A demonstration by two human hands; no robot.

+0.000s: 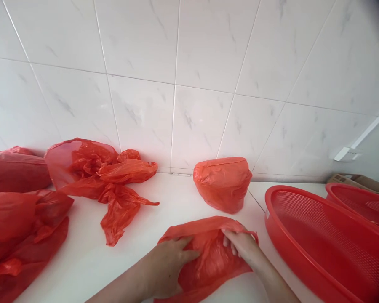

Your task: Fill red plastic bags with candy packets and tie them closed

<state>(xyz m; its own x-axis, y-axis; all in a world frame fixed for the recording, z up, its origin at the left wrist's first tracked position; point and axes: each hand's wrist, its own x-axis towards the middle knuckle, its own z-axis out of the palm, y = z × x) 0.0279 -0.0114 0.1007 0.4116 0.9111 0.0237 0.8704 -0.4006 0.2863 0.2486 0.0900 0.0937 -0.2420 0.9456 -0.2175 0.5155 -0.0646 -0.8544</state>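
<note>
A red plastic bag [213, 263] lies on the white counter in front of me, its mouth spread wide and facing me. My left hand [167, 267] rests against the bag's left side, fingers apart, with some fingertips over its inside. Inside the mouth on the right, my right hand [241, 244] reaches under the upper rim; its fingers hang loosely, slightly apart. Part of that rim lies over the right hand. Beyond the bag, a filled, wrapped red bundle [222, 185] stands by the wall.
Crumpled red plastic bags [113, 176] lie at the back left. More red bags, bulging [15, 223], cover the left end. A large red perforated basket [273, 223] stands at right, with a second red basket [334, 189] and a cardboard box [360, 183] behind. White tiles [205, 122] back the counter.
</note>
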